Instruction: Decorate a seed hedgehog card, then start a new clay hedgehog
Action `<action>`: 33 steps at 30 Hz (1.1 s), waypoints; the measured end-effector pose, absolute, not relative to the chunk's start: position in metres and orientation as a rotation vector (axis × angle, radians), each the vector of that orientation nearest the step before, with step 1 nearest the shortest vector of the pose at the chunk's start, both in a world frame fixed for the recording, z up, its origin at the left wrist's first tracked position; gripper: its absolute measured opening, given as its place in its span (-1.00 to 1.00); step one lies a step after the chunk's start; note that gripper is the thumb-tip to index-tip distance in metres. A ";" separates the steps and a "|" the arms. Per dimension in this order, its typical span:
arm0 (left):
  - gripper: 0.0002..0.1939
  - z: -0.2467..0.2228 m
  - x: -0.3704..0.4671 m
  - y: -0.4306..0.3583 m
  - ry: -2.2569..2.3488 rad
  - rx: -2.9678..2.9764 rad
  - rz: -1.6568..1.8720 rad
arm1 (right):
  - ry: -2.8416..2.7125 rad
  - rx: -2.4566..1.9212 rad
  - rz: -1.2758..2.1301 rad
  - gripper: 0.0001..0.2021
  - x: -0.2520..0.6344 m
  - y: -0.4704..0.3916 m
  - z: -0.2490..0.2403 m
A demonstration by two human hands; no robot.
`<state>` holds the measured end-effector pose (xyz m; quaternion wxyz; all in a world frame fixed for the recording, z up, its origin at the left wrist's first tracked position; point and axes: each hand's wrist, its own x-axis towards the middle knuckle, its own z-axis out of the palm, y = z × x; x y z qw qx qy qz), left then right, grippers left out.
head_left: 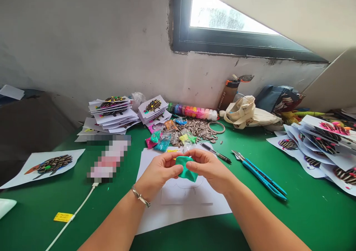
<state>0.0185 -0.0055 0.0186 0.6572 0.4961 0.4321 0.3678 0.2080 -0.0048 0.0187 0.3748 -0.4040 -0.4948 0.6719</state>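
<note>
Both of my hands are above the white paper in the middle of the table. My left hand and my right hand pinch a piece of green modelling clay between thumbs and fingers. It looks soft and flattened; whether it is in a wrapper I cannot tell. Below it lies a smaller white sheet with a pencil-like outline and short legs drawn on it, partly hidden by my hands. This sits on larger white paper. A black pen lies beyond my right hand.
A blue utility knife lies on the right. Sunflower seeds and clay packets are heaped behind my hands. Seed-picture stacks stand left and right. A cable runs along the left; a bottle stands behind.
</note>
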 end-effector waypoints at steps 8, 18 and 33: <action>-0.60 0.020 0.010 0.001 1.036 1.098 1.006 | -1.184 -1.055 1.799 -0.39 0.218 -0.001 0.024; -0.61 0.028 0.013 -0.003 1.185 1.118 0.964 | -1.250 -1.116 1.572 -0.61 0.222 0.005 0.020; -0.78 0.007 0.019 -0.005 1.558 1.787 0.310 | -2.088 -1.594 1.074 -0.81 0.227 0.005 0.008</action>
